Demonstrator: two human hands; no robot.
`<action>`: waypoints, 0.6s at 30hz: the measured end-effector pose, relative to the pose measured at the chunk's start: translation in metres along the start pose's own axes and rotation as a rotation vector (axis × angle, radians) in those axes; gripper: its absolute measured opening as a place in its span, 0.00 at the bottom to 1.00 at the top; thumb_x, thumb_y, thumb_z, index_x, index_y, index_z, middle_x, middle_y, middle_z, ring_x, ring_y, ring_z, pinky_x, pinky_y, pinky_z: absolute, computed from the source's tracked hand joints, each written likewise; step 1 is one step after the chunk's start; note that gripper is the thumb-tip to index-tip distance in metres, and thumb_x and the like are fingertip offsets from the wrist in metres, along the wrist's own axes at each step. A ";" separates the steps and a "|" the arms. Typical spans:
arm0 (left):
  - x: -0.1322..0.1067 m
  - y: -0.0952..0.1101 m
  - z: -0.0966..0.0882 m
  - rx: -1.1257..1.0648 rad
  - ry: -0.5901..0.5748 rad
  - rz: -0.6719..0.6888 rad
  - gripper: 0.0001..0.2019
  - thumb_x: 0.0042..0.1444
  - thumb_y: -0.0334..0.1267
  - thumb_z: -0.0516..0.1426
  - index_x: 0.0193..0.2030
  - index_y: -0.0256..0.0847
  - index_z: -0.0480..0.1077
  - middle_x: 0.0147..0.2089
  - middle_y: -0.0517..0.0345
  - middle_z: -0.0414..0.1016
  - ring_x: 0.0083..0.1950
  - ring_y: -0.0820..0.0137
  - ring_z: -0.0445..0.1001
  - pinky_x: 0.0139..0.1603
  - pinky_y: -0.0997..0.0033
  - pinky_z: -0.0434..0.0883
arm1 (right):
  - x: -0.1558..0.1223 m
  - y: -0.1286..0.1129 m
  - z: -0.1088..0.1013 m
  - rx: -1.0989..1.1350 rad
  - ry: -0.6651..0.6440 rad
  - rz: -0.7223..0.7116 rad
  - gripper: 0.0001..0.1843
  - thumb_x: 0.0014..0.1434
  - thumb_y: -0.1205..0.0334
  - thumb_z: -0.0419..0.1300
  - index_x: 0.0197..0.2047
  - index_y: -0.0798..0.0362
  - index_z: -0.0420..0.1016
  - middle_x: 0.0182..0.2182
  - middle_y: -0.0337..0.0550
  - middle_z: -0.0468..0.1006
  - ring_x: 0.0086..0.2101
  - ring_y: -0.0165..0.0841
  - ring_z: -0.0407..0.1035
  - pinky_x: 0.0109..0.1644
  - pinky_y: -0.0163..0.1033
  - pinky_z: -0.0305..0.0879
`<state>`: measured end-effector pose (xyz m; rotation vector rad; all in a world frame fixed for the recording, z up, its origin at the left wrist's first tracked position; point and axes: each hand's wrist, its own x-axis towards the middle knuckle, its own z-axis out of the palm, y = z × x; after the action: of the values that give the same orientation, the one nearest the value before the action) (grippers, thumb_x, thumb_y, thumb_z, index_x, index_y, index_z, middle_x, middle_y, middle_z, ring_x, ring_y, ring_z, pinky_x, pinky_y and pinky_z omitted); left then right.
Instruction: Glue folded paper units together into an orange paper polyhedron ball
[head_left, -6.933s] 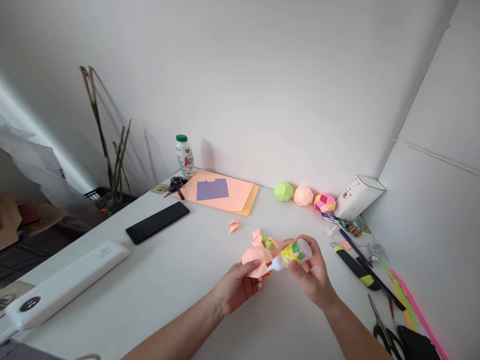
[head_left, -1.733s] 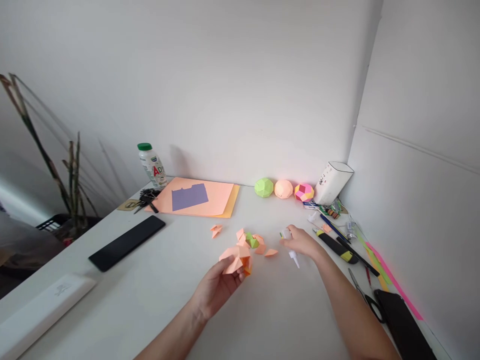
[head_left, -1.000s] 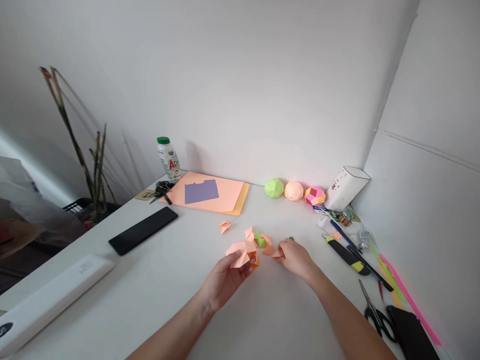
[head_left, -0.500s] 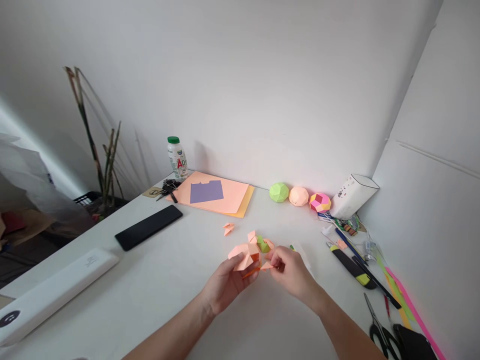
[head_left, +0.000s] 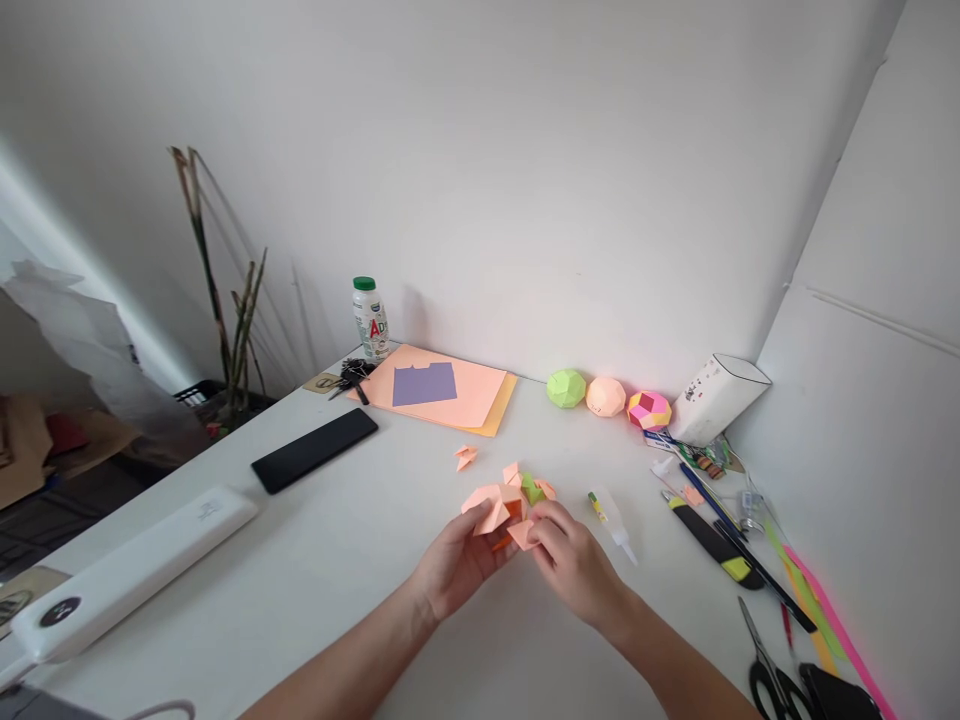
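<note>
My left hand (head_left: 456,568) is closed around a hollow peach paper shape (head_left: 491,508) with flat facets, its thumb on the near side. Orange shows inside the opening. At the opening's right edge my right hand (head_left: 574,560) pinches a small peach paper piece (head_left: 523,534). Whether that piece is joined to the shape I cannot tell. Just beyond the fingers lie more folded peach bits (head_left: 512,474) and a green paper piece (head_left: 532,489), partly hidden. Another small peach paper piece (head_left: 466,458) rests farther back. A glue bottle (head_left: 613,522) with a clear nozzle lies right of my right hand.
Green (head_left: 565,388), peach (head_left: 605,397) and multicoloured paper balls (head_left: 649,410) line the wall. Paper sheets (head_left: 480,388) and a white bottle (head_left: 370,322) are at the back left. A black slab (head_left: 315,450) lies left; a cutter (head_left: 709,538) and scissors (head_left: 769,665) lie right.
My right hand has brought the pinched peach piece left, against the shape's opening. The glue bottle, mostly hidden before, now shows fully. The whole view has shifted slightly.
</note>
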<state>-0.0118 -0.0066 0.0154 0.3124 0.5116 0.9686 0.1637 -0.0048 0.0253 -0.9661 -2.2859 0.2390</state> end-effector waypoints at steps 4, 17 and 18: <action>0.000 0.002 0.001 0.002 -0.018 0.039 0.13 0.58 0.38 0.53 0.45 0.34 0.72 0.50 0.45 0.73 0.49 0.62 0.70 0.54 0.61 0.66 | 0.002 -0.002 0.000 0.097 -0.026 0.051 0.12 0.52 0.79 0.47 0.28 0.52 0.61 0.37 0.47 0.68 0.33 0.32 0.66 0.32 0.35 0.64; -0.001 0.003 0.004 0.130 -0.150 0.065 0.17 0.58 0.42 0.52 0.46 0.31 0.72 0.45 0.41 0.75 0.44 0.59 0.72 0.53 0.57 0.62 | 0.009 -0.008 -0.008 0.789 -0.157 0.815 0.12 0.54 0.52 0.59 0.33 0.52 0.64 0.28 0.40 0.75 0.25 0.33 0.72 0.28 0.38 0.67; -0.002 0.004 0.005 0.145 -0.161 0.065 0.18 0.58 0.42 0.52 0.46 0.30 0.72 0.45 0.41 0.75 0.43 0.59 0.72 0.53 0.56 0.62 | 0.009 -0.007 -0.008 0.807 -0.185 0.832 0.13 0.54 0.51 0.59 0.33 0.53 0.65 0.29 0.41 0.75 0.25 0.32 0.72 0.28 0.37 0.66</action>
<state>-0.0124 -0.0061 0.0216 0.5363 0.4270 0.9621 0.1602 -0.0037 0.0388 -1.3788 -1.5260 1.5008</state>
